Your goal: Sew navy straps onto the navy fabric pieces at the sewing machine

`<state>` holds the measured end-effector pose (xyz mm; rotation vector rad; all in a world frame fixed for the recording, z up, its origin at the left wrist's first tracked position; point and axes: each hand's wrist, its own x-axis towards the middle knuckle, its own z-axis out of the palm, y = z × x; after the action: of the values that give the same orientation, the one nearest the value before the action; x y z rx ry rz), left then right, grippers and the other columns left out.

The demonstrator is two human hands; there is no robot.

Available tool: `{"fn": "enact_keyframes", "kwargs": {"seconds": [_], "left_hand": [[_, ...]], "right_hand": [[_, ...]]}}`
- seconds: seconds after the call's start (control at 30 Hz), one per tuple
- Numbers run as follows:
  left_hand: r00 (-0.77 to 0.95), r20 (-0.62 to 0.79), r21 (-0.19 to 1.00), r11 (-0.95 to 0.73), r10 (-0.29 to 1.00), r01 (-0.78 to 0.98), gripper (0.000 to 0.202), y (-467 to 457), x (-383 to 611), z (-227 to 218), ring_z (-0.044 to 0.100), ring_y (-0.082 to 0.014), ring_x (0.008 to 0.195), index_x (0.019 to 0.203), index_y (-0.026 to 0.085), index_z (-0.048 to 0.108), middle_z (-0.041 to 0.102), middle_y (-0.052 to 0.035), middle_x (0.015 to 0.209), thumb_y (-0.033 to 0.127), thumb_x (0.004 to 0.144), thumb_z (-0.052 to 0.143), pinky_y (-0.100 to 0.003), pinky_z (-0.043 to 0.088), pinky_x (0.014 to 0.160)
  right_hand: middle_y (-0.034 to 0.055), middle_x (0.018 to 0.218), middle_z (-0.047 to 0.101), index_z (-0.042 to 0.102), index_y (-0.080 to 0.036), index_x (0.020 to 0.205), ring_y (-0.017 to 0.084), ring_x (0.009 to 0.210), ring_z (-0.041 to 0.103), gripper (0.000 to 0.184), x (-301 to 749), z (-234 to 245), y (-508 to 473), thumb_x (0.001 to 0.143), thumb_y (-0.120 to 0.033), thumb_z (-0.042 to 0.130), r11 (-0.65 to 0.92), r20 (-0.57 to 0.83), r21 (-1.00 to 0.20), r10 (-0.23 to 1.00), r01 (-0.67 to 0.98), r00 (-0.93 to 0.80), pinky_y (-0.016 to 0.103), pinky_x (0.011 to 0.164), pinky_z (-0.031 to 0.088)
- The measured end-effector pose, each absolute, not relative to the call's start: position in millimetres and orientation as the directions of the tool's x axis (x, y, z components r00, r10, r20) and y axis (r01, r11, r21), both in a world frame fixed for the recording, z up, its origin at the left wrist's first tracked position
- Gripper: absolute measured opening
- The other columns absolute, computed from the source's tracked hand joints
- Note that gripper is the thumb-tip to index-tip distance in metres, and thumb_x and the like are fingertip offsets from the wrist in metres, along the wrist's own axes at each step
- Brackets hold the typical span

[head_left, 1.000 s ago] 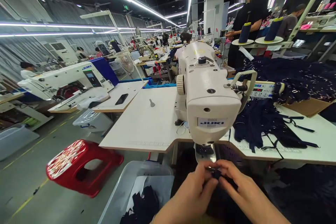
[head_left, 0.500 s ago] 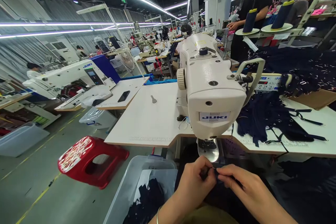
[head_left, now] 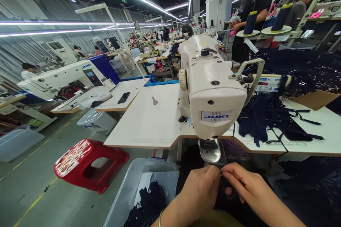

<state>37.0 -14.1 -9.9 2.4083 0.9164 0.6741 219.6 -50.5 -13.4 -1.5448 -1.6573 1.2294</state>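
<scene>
My left hand and my right hand meet just in front of the sewing machine, fingertips almost touching. Both are closed in a pinch. A tiny shiny bit glints between them; the rest of what they hold is hidden by fingers and blends with the dark cloth below. Right behind my fingertips is the machine's polished metal plate under the sewing head. On the table to the right lies a heap of navy straps with small metal rings.
A clear plastic bin with dark pieces stands at lower left, a red stool beyond it. The white table carries a small flat metal piece. Thread cones stand at upper right, near a person in black.
Both hands have turned slightly, the left fingers folding further over the pinch and the right fingers curling under. The display on the control panel has changed. The view has shifted a little.
</scene>
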Motion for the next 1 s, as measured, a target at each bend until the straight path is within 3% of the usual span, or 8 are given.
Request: {"fn": "enact_keyframes", "kwargs": {"seconds": [0.2,0.37,0.47,0.6,0.67,0.77,0.83,1.0], "left_hand": [[0.699,0.196,0.630,-0.635,0.687,0.447,0.020,-16,36,2,0.056,-0.0144,0.064,0.086,0.018,0.051,0.060,-0.0031,0.075,0.016,0.095,0.033,-0.023,0.039,0.058],[0.696,0.105,0.746,-0.519,0.710,0.417,0.013,-16,37,6,0.053,-0.0105,0.059,0.088,0.019,0.051,0.057,0.0018,0.071,0.007,0.084,0.047,-0.020,0.037,0.054],[0.686,0.178,0.794,-0.514,0.705,0.323,0.018,-15,36,4,0.056,-0.0114,0.070,0.088,0.018,0.058,0.058,0.0000,0.079,0.003,0.078,0.056,-0.019,0.043,0.063],[0.662,0.341,0.846,-0.525,0.667,0.092,0.008,-11,32,1,0.061,-0.0155,0.092,0.087,0.017,0.063,0.058,-0.0100,0.114,0.012,0.082,0.067,-0.025,0.048,0.082],[0.665,0.364,0.863,-0.505,0.652,0.023,0.008,-10,31,0,0.063,-0.0163,0.094,0.087,0.017,0.063,0.062,-0.0100,0.113,0.013,0.082,0.068,-0.027,0.048,0.085],[0.611,0.295,0.912,-0.407,0.734,0.049,0.012,-10,32,-1,0.064,-0.0160,0.089,0.082,0.018,0.060,0.068,-0.0062,0.093,0.015,0.080,0.071,-0.025,0.049,0.079],[0.566,0.193,0.961,-0.271,0.801,0.055,0.017,-11,34,-2,0.064,-0.0147,0.084,0.078,0.018,0.056,0.069,-0.0054,0.092,0.016,0.078,0.073,-0.024,0.048,0.074],[0.542,0.035,0.999,-0.007,0.840,-0.054,0.022,-13,40,-4,0.065,-0.0156,0.084,0.074,0.019,0.048,0.071,-0.0053,0.090,0.019,0.079,0.070,-0.027,0.048,0.078]], "right_hand": [[-0.0041,0.076,0.065,0.053,-0.029,0.095,0.012,0.067,0.065,0.021,223,-11,-56,0.098,-0.037,0.035,0.068,-0.088,-0.850,0.959,0.523,-0.268,0.021,0.064,0.049],[-0.0050,0.056,0.057,0.046,-0.026,0.083,0.014,0.049,0.058,0.016,218,-15,-52,0.092,-0.033,0.035,0.113,0.032,-0.786,0.989,0.608,-0.142,0.025,0.051,0.042],[-0.0080,0.050,0.052,0.045,-0.026,0.084,0.012,0.045,0.055,0.017,217,-17,-49,0.093,-0.036,0.036,0.006,-0.052,-0.878,0.993,0.478,-0.109,0.023,0.050,0.042],[-0.0077,0.060,0.049,0.049,-0.026,0.088,0.009,0.043,0.047,0.025,221,-14,-46,0.095,-0.047,0.038,-0.157,-0.212,-0.956,0.954,0.248,-0.214,0.020,0.042,0.038],[-0.0054,0.066,0.049,0.053,-0.026,0.094,0.011,0.053,0.049,0.030,225,-11,-45,0.095,-0.051,0.037,-0.157,-0.207,-0.965,0.946,0.208,-0.248,0.020,0.046,0.040],[-0.0037,0.071,0.050,0.056,-0.027,0.105,0.013,0.066,0.052,0.029,236,-6,-42,0.095,-0.049,0.041,-0.061,-0.101,-0.965,0.984,0.254,-0.146,0.022,0.058,0.044],[-0.0037,0.073,0.051,0.056,-0.029,0.109,0.013,0.065,0.052,0.028,243,-3,-41,0.090,-0.049,0.052,-0.001,-0.036,-0.945,0.994,0.328,-0.102,0.022,0.056,0.043],[-0.0013,0.081,0.058,0.060,-0.028,0.086,0.016,0.077,0.056,0.009,242,-5,-35,0.089,-0.037,0.060,0.260,0.254,-0.804,0.963,0.536,-0.085,0.026,0.066,0.045]]}}
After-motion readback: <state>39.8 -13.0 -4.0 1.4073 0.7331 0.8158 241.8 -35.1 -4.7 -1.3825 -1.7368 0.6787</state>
